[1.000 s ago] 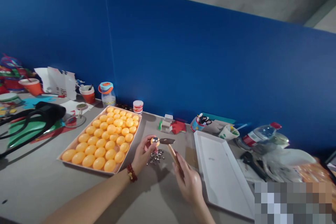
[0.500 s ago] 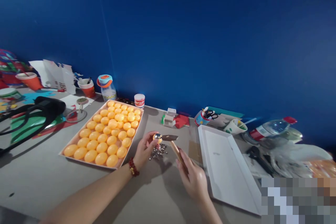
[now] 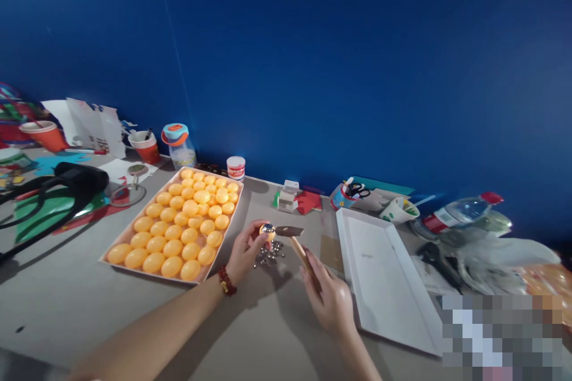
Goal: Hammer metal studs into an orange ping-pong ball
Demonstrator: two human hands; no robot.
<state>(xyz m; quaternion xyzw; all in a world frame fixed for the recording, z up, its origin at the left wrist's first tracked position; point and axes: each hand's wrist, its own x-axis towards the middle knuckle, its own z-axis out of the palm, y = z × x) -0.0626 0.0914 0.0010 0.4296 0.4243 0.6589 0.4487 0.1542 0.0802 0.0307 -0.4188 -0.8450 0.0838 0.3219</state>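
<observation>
My left hand (image 3: pixel 247 248), with a red bead bracelet at the wrist, is closed around an orange ball (image 3: pixel 267 236) that looks like a ping-pong ball. A shiny silver round piece (image 3: pixel 269 228) sits on top of the ball; whether it is fixed there I cannot tell. My right hand (image 3: pixel 328 294) grips the wooden handle of a hammer (image 3: pixel 301 253). The hammer's dark metal head is level with the silver piece, just to its right. Beneath, a pile of small shiny metal pieces (image 3: pixel 270 255) lies on the table.
A shallow box of orange balls (image 3: pixel 176 223) stands to the left, a white tray (image 3: pixel 384 280) to the right. Behind are small boxes (image 3: pixel 288 197), a pen cup with scissors (image 3: pixel 345 196) and a white tub (image 3: pixel 236 168). A plastic bottle (image 3: pixel 462 212) lies at the right.
The whole view has shifted slightly. Both hands keep their grips, and the hammer head stays beside the silver-topped ball.
</observation>
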